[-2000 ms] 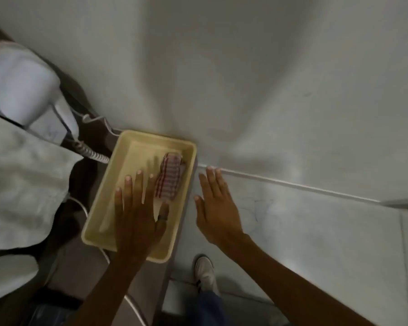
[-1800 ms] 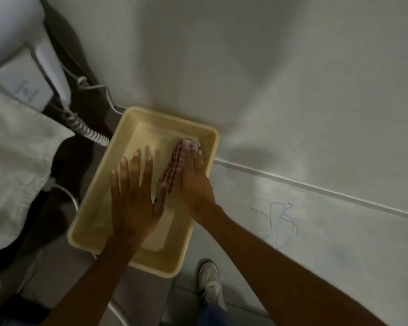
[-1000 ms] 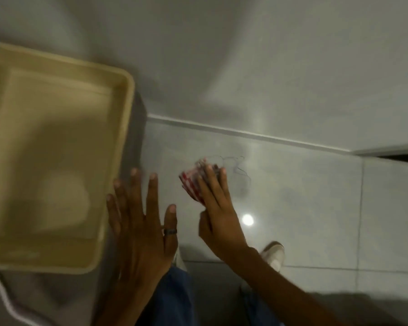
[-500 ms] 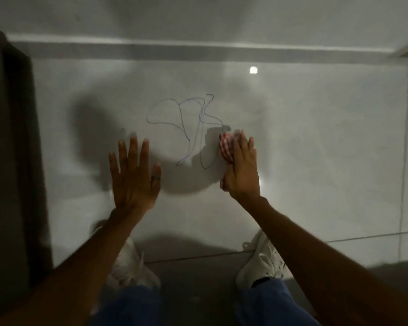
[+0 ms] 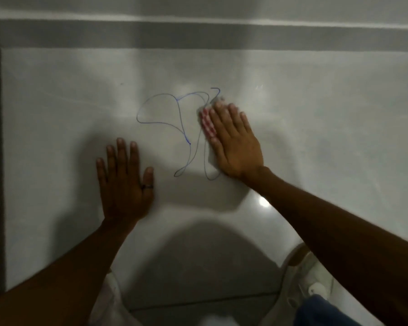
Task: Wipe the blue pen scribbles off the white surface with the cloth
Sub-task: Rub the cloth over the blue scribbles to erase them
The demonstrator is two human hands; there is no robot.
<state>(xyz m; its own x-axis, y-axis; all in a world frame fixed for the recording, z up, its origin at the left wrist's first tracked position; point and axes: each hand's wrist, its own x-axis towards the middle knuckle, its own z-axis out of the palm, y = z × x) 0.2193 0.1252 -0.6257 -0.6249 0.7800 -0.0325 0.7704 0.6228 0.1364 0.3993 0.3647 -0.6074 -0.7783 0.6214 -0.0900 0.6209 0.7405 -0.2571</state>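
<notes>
Fingers spread, the left hand [image 5: 124,182] lies flat on the white surface [image 5: 316,128] (a ring on one finger). Blue pen scribbles [image 5: 174,128] loop between the hands. Right hand [image 5: 233,142] presses flat, fingers together, on the red-checked cloth [image 5: 207,124] at the scribbles' right edge.

No words, labels, brands or numbers can be read anywhere in the view. The only marks are the blue pen scribbles [image 5: 181,128] on the white surface [image 5: 316,128], loose loops and lines that form no letter or digit. The red-and-white checked cloth [image 5: 207,123] at their right edge carries a plain pattern with no print or tag showing.
</notes>
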